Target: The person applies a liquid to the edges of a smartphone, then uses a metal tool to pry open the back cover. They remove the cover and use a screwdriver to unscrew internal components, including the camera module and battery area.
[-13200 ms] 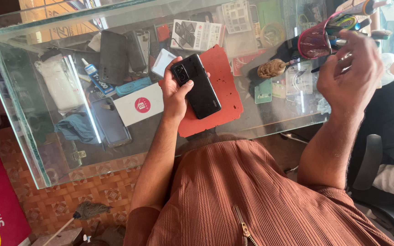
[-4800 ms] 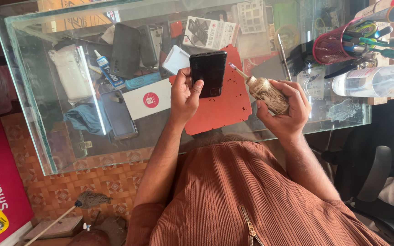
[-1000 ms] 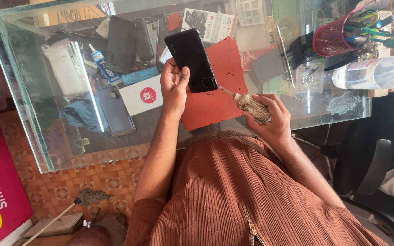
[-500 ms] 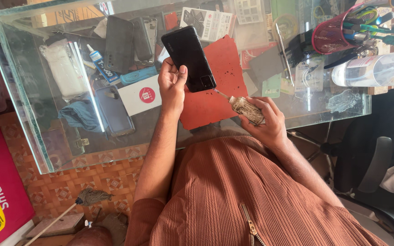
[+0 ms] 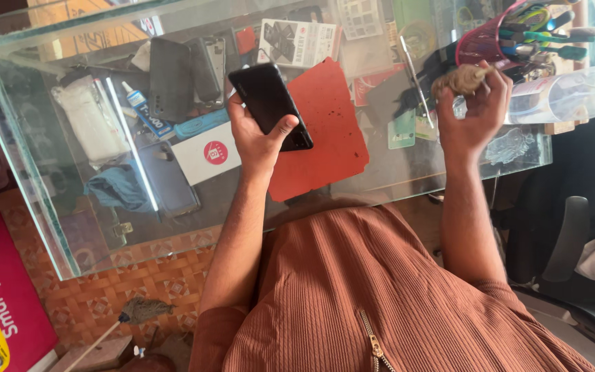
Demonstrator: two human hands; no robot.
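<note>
Left hand (image 5: 259, 134) clasping black phone (image 5: 270, 105); right hand (image 5: 473, 114) gripping small brownish bottle (image 5: 457, 80).

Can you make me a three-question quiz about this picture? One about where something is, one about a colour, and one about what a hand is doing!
1. Where is the red mat?
A. On the glass table
B. On the floor
C. On the chair

2. What colour is the phone?
A. White
B. Black
C. Yellow

3. What is the right hand doing?
A. Lying flat on the table
B. Resting empty on the shirt
C. Holding up a small brownish object

Answers:
1. A, the mat lies flat on the glass top, under the phone.
2. B, the phone gripped in the left hand is dark all over.
3. C, the fingers are curled round the object, raised near the pink tool cup.
</note>
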